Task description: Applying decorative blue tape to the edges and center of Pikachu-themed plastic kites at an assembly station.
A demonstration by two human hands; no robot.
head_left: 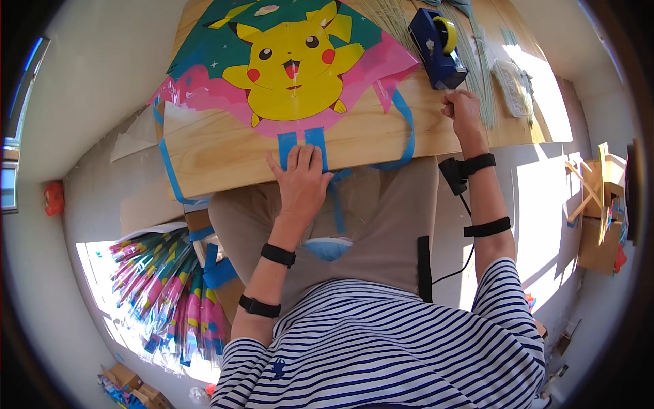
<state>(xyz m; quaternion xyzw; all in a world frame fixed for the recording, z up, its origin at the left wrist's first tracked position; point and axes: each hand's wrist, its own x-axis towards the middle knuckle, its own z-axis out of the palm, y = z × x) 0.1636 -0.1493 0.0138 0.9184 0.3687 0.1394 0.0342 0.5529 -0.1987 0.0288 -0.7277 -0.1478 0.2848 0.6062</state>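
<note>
a wooden board (225, 146) is laid across the lap, and everything is placed in relation to it. a kite (293, 61) with a yellow cartoon figure on green and pink film is spread over the board's far left part. two blue tape strips (303, 140) run from the kite's lower tip toward the board's near edge. the left hand (303, 180) is laid flat at that near edge, fingers together and pressed down on the strips. the right hand (462, 109) is held at the board's right part, fingers curled at the front of a blue tape dispenser (436, 48); whether tape is pinched cannot be told. thin pale sticks (477, 54) are scattered beyond the dispenser on the board's far right. below the board's left end, a bundle of rolled kites (170, 300) is lying on the floor.
</note>
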